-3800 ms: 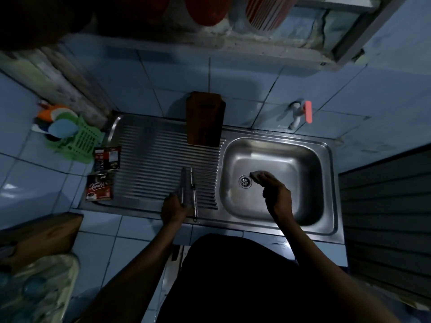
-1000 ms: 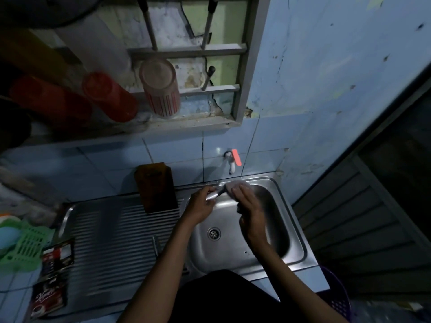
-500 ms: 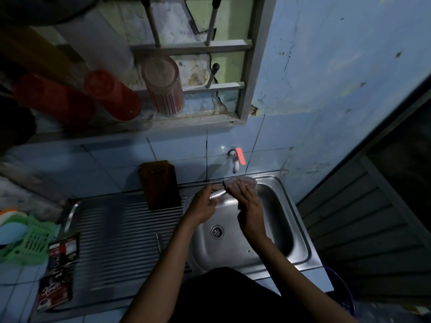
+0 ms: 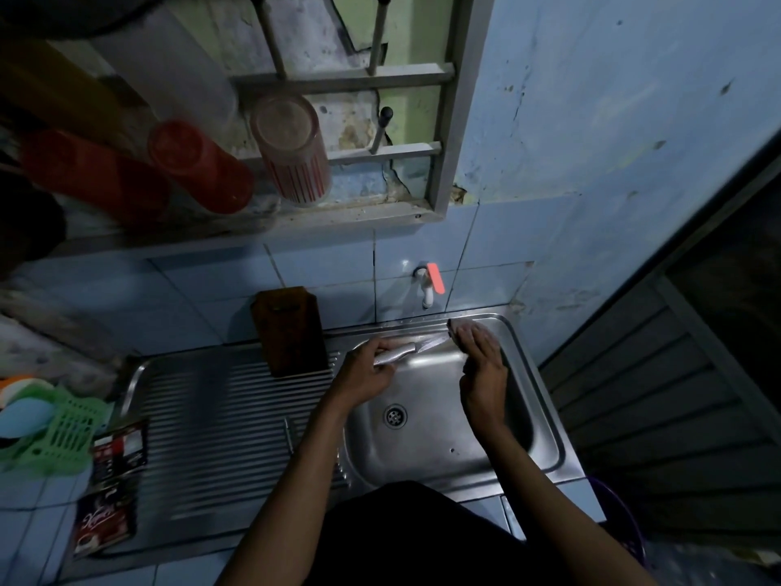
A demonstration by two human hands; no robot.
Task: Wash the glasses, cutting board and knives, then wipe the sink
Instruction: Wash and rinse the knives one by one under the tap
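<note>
my left hand [image 4: 365, 372] grips the handle of a silver steel knife [image 4: 408, 351] over the stainless sink basin [image 4: 545, 433]. my right hand [image 4: 481, 365] curls over something at the blade tip; i cannot tell what. the dark wooden cutting board [image 4: 291, 329] stands just left of my left hand.

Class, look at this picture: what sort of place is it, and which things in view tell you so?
Most likely a small home kitchen's washing-up corner: a steel sink with ribbed drainboard, a wall tap on blue tiles, and upturned tumblers on the ledge above.
</note>
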